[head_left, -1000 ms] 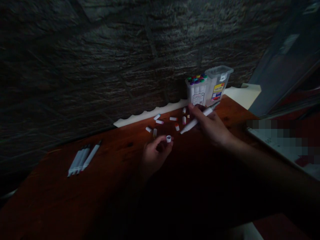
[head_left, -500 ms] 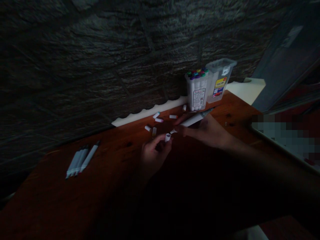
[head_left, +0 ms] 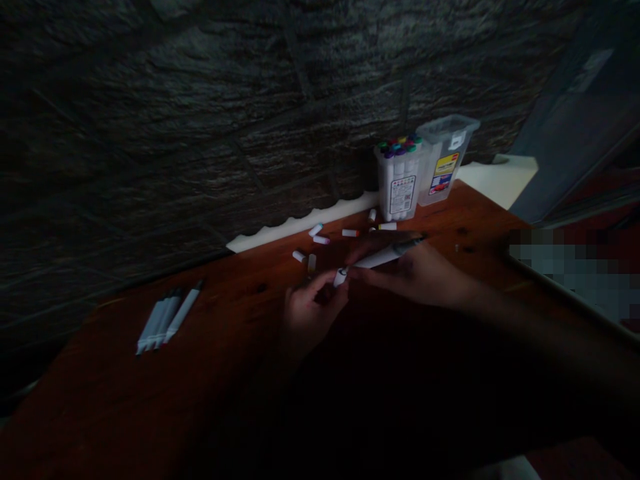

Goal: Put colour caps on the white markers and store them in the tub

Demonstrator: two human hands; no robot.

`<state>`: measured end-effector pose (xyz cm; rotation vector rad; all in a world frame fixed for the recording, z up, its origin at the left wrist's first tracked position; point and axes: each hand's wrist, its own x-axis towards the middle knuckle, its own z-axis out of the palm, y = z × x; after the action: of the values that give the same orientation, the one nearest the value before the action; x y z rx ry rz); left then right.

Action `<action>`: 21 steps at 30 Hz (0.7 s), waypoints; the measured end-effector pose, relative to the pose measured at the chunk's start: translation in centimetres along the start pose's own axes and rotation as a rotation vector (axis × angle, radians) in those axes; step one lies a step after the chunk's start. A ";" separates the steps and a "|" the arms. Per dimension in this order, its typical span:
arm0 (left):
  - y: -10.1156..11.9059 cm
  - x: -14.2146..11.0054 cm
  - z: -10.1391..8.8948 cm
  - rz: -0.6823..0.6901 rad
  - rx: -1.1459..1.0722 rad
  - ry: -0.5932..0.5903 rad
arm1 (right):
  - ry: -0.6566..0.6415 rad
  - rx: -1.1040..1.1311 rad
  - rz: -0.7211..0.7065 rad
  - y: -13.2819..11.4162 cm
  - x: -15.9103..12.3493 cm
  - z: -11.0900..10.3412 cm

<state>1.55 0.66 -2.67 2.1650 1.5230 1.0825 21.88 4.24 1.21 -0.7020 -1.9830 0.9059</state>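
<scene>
Between thumb and fingertips, my left hand [head_left: 314,312] pinches a white marker cap [head_left: 341,277], its open end turned up to the right. My right hand [head_left: 420,272] grips a white marker [head_left: 383,256] with a dark end pointing up and right. The marker's other end meets the mouth of the cap; how far in it sits is hard to see in the dim light. Several loose caps [head_left: 321,240] with coloured ends lie on the wooden table [head_left: 240,313] just beyond both hands.
Several markers [head_left: 165,320] lie side by side at the left. A clear case full of markers [head_left: 400,180] stands at the back, beside another clear case [head_left: 445,160]. Behind runs a dark stone-patterned wall [head_left: 200,127] with a white wavy-edged strip [head_left: 305,222] at its foot.
The marker in my right hand has come down and left to the cap, closing the small gap between them. My left hand has tilted the cap towards it. The view has shifted slightly.
</scene>
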 end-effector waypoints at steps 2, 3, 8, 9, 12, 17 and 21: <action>-0.1 0.1 -0.1 0.017 0.003 -0.002 | -0.016 -0.021 -0.009 -0.3 0.0 -0.2; -0.1 0.2 -0.2 0.024 0.003 -0.001 | -0.013 -0.039 -0.014 -0.4 0.0 -0.4; 0.2 0.5 -0.7 0.027 -0.014 0.022 | 0.217 -0.193 -0.007 1.0 0.6 -2.7; 0.4 0.4 -0.8 0.030 -0.017 0.029 | 0.280 -0.207 0.011 1.4 0.8 -3.2; 0.6 0.2 -0.9 0.046 -0.043 0.058 | 0.377 -0.180 0.058 2.1 1.1 -4.0; 0.4 0.1 -0.7 0.060 -0.050 0.024 | 0.369 -0.027 0.063 0.9 1.1 -2.9; 0.2 0.1 -0.7 0.062 -0.023 0.059 | 0.360 0.059 0.072 0.2 1.2 -2.4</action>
<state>1.25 0.55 -2.02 2.1970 1.4694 1.1879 23.40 6.01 2.56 -0.8431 -1.6161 0.8118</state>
